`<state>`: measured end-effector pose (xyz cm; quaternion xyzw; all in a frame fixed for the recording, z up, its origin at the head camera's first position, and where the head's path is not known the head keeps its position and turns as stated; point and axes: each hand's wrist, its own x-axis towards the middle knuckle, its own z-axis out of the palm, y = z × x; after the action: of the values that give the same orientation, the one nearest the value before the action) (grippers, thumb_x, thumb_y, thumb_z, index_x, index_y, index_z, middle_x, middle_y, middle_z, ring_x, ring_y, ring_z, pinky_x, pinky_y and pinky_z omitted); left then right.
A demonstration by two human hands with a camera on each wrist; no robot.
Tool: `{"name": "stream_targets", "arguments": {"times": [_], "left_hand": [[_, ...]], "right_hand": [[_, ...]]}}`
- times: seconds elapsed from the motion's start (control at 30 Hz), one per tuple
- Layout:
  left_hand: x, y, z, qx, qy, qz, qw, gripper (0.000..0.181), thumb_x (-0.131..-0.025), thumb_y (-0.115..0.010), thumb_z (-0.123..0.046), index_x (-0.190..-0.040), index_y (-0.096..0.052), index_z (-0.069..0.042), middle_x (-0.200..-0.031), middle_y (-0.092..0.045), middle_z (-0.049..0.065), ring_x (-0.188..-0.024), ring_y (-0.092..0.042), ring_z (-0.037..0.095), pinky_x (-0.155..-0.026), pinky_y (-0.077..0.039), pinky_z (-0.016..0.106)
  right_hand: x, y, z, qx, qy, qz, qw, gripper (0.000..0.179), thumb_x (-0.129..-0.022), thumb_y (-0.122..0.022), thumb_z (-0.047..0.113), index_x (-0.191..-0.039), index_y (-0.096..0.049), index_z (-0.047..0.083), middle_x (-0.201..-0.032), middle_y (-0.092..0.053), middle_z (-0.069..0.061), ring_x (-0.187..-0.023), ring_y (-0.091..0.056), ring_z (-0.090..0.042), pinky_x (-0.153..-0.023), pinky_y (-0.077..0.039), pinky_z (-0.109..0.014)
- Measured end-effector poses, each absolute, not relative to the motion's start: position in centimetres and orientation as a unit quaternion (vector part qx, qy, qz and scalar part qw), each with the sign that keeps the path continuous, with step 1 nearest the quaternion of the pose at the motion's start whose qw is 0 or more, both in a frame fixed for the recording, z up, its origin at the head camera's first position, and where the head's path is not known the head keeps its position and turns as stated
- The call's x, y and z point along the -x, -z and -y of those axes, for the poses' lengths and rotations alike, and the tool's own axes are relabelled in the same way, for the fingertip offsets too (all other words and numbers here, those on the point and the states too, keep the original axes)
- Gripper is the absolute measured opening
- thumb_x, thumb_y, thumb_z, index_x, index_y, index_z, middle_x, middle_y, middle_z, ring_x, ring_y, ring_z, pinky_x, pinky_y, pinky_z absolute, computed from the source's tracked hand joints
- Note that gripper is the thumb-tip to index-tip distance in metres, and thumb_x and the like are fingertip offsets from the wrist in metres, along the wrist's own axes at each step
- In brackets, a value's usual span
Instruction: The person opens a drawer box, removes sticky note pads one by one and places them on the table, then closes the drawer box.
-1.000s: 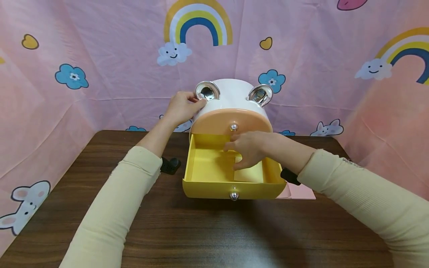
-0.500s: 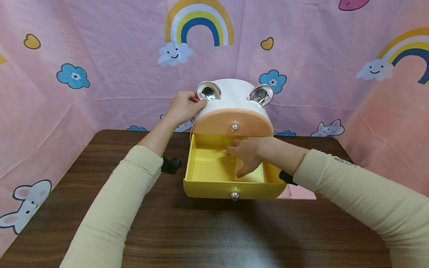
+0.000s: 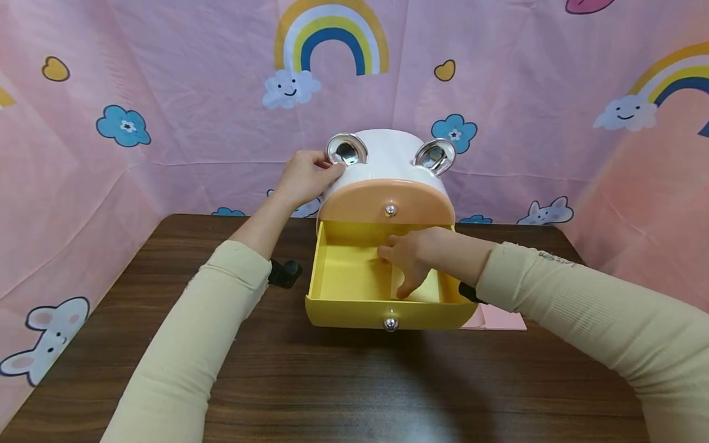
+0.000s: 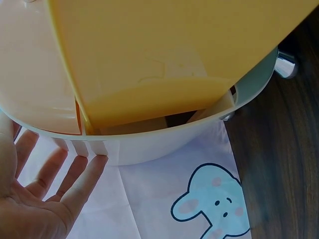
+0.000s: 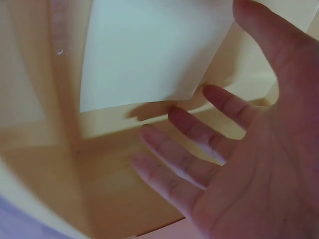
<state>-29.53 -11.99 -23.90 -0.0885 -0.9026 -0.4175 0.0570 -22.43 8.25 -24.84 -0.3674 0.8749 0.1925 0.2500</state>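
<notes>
By the counter's (image 3: 266, 369) far edge stands the white drawer box (image 3: 388, 147), yellow drawer (image 3: 349, 312) out. The left hand (image 3: 307, 175) touches its side, unclasped; the right hand (image 3: 415, 255), grip released, spreads by the pale sheet (image 5: 149, 55) inside. I'd guess it's reaching; pinching an edge seems next.

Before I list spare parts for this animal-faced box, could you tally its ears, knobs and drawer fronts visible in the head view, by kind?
Silver ears: 2
Silver knobs: 2
Drawer fronts: 2 (one peach, one yellow)
Total: 6
</notes>
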Motion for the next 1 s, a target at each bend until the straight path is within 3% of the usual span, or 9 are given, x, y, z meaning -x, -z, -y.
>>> {"name": "stream_targets", "arguments": {"times": [0.27,0.47,0.67,1.0], "left_hand": [[29.5,23.8,11.8,0.089,0.416,0.903,0.056,0.030,-0.089,-0.057,-0.036,-0.087,-0.064,-0.007,-0.101,-0.063,0.008,-0.062,-0.057,0.017,-0.051,-0.047,0.024],[29.4,23.8,11.9,0.092,0.418,0.902,0.059,0.030,-0.089,-0.057,-0.034,-0.086,-0.064,-0.005,-0.102,-0.063,0.009,-0.063,-0.058,0.020,-0.051,-0.048,0.024],[29.4,23.8,11.9,0.094,0.414,0.903,0.062,0.030,-0.089,-0.057,-0.035,-0.084,-0.062,-0.006,-0.102,-0.062,0.009,-0.057,-0.056,0.016,-0.049,-0.046,0.023],[29.5,23.8,11.9,0.096,0.421,0.900,0.058,0.029,-0.089,-0.057,-0.033,-0.086,-0.063,-0.005,-0.104,-0.062,0.010,-0.058,-0.057,0.017,-0.050,-0.048,0.023]], "right_hand": [[21.8,25.2,-7.4,0.331,-0.222,-0.879,0.261,0.077,-0.076,-0.069,0.048,-0.131,-0.031,0.010,-0.126,-0.037,-0.015,-0.085,-0.055,-0.028,-0.074,-0.050,-0.038],[21.3,25.6,-7.1,0.344,-0.236,-0.882,0.221,0.075,-0.073,-0.073,0.045,-0.124,-0.034,0.007,-0.118,-0.040,-0.016,-0.072,-0.053,-0.026,-0.070,-0.052,-0.035],[20.6,25.8,-7.0,0.354,-0.239,-0.886,0.183,0.070,-0.071,-0.076,0.040,-0.116,-0.036,0.005,-0.111,-0.043,-0.015,-0.071,-0.054,-0.027,-0.067,-0.052,-0.034],[20.9,26.1,-7.0,0.366,-0.214,-0.884,0.197,0.069,-0.074,-0.074,0.038,-0.119,-0.034,0.005,-0.116,-0.040,-0.017,-0.072,-0.055,-0.026,-0.069,-0.052,-0.034]]}}
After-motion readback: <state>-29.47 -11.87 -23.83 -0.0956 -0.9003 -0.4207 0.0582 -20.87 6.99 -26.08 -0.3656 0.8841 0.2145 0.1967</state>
